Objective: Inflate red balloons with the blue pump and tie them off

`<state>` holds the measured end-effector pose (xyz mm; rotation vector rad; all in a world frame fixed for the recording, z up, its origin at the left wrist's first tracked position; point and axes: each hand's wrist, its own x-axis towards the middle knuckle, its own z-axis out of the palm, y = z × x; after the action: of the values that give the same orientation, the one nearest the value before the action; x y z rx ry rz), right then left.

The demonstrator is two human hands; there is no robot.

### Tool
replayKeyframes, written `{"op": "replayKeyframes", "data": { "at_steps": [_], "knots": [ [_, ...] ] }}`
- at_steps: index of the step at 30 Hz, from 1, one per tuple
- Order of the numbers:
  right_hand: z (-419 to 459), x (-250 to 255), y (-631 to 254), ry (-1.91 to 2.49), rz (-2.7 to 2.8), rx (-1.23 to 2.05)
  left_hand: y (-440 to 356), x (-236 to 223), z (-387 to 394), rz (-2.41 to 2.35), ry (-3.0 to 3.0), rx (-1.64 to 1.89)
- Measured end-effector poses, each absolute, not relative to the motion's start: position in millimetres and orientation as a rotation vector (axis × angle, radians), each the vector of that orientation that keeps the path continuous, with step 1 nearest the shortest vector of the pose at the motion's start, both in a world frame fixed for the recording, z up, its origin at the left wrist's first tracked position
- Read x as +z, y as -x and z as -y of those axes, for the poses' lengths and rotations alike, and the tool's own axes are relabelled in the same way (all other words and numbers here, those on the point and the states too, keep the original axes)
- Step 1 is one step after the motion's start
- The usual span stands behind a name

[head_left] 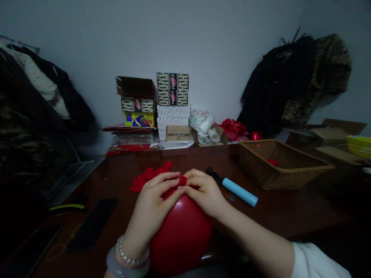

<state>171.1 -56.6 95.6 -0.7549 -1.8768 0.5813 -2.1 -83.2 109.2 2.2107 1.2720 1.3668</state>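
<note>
A large inflated red balloon (185,235) rests against the near edge of the table, its neck pointing up and away from me. My left hand (156,197), with a beaded bracelet and a bangle at the wrist, pinches the neck from the left. From the other side my right hand (204,189) closes thumb and fingers on the same neck. A red bit of the balloon's mouth (182,180) shows between the fingertips. Just beyond my left hand lies a pile of flat red balloons (145,178). A light blue hand pump (240,192) with a black end lies to the right.
A wicker basket (285,181) stands at the right with something red inside. Two dark phone-like slabs, one a black slab (92,224), lie at the left near a yellow-handled tool (68,207). Small coloured bands (230,197) lie by the pump. Stacked boxes (173,108) stand behind.
</note>
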Motion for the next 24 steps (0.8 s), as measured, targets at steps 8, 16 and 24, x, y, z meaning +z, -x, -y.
{"op": "replayKeyframes", "data": {
  "at_steps": [8, 16, 24],
  "knots": [
    [65, 103, -170, 0.763, 1.996, 0.331, 3, 110, 88, -1.242, -2.111, 1.394],
    [65, 103, -167, 0.87, 1.985, 0.205, -4, 101, 89, -1.401, -2.249, 1.527],
    [67, 104, -170, 0.967, 1.88, 0.403, -3, 99, 87, -1.473, -2.388, 1.506]
  ]
}}
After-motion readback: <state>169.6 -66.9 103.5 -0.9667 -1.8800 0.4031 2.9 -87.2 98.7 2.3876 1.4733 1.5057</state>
